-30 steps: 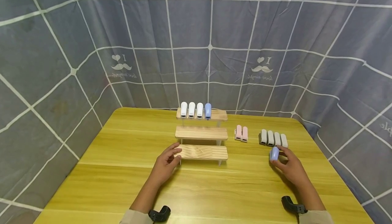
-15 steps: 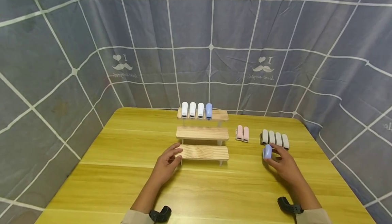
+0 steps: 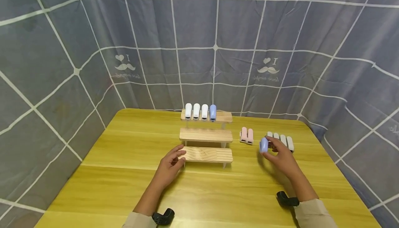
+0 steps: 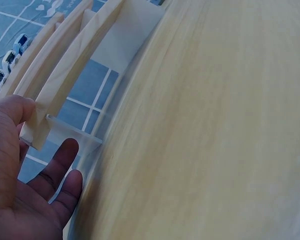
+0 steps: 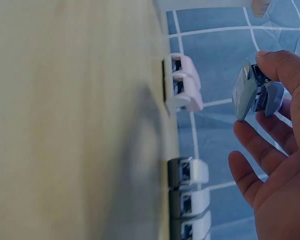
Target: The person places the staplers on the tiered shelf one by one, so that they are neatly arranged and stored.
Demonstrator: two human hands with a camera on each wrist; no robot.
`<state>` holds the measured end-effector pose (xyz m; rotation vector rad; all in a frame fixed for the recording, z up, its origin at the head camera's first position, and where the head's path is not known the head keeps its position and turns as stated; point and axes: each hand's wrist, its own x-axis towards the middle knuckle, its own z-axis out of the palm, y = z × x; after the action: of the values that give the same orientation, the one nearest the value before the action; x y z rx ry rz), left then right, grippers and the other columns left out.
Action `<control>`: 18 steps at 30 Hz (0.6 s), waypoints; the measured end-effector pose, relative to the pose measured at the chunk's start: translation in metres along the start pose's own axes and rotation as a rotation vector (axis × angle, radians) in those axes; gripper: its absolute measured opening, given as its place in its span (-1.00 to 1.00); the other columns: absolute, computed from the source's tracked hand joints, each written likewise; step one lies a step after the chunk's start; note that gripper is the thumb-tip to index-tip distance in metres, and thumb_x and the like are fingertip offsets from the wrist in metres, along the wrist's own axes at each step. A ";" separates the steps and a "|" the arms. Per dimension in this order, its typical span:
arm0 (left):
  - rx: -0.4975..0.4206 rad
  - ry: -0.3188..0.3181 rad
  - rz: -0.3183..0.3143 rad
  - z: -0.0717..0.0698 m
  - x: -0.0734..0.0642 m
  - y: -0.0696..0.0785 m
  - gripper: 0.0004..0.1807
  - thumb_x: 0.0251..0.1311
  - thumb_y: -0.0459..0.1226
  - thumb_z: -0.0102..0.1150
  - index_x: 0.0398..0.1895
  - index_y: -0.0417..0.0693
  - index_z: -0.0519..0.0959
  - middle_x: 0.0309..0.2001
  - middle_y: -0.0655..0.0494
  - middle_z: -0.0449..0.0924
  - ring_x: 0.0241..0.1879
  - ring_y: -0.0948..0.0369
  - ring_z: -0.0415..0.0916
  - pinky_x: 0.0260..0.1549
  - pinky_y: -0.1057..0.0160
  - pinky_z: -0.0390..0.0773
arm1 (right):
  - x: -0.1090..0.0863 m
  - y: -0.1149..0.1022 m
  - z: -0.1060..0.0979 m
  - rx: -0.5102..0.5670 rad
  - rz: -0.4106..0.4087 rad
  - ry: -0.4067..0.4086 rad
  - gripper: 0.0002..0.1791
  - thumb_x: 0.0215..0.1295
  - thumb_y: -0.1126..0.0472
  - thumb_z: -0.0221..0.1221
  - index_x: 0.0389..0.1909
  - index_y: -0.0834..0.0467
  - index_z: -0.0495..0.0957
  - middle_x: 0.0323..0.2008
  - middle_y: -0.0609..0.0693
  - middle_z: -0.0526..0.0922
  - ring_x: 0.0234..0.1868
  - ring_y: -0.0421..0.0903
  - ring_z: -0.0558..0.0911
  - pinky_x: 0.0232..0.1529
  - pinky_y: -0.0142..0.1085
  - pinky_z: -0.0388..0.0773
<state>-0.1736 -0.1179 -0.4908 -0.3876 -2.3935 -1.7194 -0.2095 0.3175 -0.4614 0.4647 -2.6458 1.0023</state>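
Note:
My right hand (image 3: 282, 157) pinches a small blue stapler (image 3: 264, 145) between thumb and fingers, lifted off the table; the right wrist view shows this stapler (image 5: 254, 92) side-on at the fingertips. With thumb and forefinger, my left hand (image 3: 168, 167) grips the left end of the lowest board of a three-step wooden stand (image 3: 207, 154). In the left wrist view that board (image 4: 65, 75) lies under the thumb, other fingers spread below. Three white staplers (image 3: 196, 111) and another blue stapler (image 3: 213, 112) stand in a row on the top board.
Two pink staplers (image 3: 246, 135) stand on the table right of the stand. Further right is a row of several grey-white staplers (image 3: 283, 139), partly behind my right hand. A grey checked curtain (image 3: 199, 65) surrounds the wooden table (image 3: 218, 196) at the back and sides.
The right hand has carried the blue stapler leftward and up, from in front of the grey-white row toward the pink staplers. The left hand stays at the stand's lowest board.

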 end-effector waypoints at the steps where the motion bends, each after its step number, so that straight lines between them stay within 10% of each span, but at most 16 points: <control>1: -0.001 0.000 -0.004 0.000 -0.001 0.006 -0.73 0.35 -0.37 0.20 0.08 -0.18 0.63 0.36 0.01 0.41 0.08 0.06 0.52 -0.08 0.23 0.53 | 0.003 -0.001 0.000 0.007 -0.008 0.001 -0.30 0.20 0.36 0.36 0.34 0.39 0.33 0.17 0.31 0.50 0.08 0.21 0.55 -0.08 0.02 0.53; 6: 0.000 0.003 -0.011 -0.002 -0.005 0.036 -0.73 0.33 -0.46 0.17 0.06 -0.35 0.60 0.34 -0.19 0.40 0.02 -0.04 0.54 -0.12 0.25 0.52 | 0.016 -0.010 0.003 0.039 -0.028 -0.006 -0.30 0.21 0.37 0.35 0.36 0.37 0.33 0.23 0.30 0.46 0.12 0.21 0.52 -0.07 0.13 0.51; 18: -0.001 0.010 -0.015 -0.004 -0.005 0.039 -0.74 0.32 -0.48 0.17 0.05 -0.36 0.61 0.33 -0.17 0.41 -0.02 -0.01 0.55 -0.14 0.27 0.53 | 0.050 -0.044 0.005 0.053 -0.042 -0.027 -0.27 0.30 0.25 0.32 0.42 0.33 0.26 0.29 0.27 0.41 0.20 0.23 0.47 -0.01 0.13 0.48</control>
<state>-0.1573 -0.1101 -0.4562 -0.3609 -2.3953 -1.7246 -0.2389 0.2729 -0.4203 0.5474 -2.6267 1.0633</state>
